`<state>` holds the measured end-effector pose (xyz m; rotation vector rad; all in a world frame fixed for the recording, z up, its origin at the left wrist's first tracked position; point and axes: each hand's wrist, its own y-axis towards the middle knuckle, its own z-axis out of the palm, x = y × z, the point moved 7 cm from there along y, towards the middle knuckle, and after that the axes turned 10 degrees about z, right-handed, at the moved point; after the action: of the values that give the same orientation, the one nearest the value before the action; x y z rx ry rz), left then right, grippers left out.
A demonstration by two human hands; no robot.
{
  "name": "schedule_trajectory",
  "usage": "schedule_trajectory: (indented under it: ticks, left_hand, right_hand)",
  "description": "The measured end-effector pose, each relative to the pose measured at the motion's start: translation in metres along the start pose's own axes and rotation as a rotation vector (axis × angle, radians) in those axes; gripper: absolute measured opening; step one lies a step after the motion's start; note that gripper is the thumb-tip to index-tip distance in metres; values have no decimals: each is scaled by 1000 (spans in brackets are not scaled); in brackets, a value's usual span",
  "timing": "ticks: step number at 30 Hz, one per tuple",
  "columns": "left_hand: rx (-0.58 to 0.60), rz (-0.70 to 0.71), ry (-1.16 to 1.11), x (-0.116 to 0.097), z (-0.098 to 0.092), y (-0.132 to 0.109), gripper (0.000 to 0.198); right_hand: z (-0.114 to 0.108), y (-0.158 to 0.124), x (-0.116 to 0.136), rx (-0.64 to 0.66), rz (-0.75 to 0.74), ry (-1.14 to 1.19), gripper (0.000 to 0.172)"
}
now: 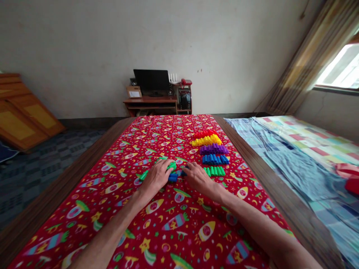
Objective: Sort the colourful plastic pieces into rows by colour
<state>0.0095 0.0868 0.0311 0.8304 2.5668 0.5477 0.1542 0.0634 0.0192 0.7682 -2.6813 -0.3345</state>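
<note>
Left hand (159, 173) and right hand (195, 176) among loose tubes, five single-colour rows (214, 149) to the right.
Green tubes (172, 165) lie under the left fingers, blue (172, 178) beside the thumb; the right fingers curl over dark blue (183, 173). Pinching or not, I cannot tell; covered tubes defy counting.

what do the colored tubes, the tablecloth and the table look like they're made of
Tubes: probably plastic, perhaps foam; even, bright color, but too small to be sure.
Tablecloth: likely printed fabric, mostly matte, lying flat; a thin coated sheet is possible.
Table: wood or wood-look board, judging by the dark brown, streaky border.
</note>
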Motion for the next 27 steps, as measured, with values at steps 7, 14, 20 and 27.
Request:
schedule_trajectory:
  ticks: [7,14,20,27]
  left_hand:
    - [-18,-265,-553,-2,6,13,42]
    - [-8,-315,-696,-24,58,75,28]
    - [-36,-304,-663,-23,81,88,22]
    - [-25,-241,-664,-24,58,79,28]
  right_hand:
    - [-89,17,-89,-101,174,231,53]
    - [-96,-5,-167,33,315,222,48]
    - [-86,-9,-168,120,307,120,50]
    - [-90,-8,-165,118,330,89,46]
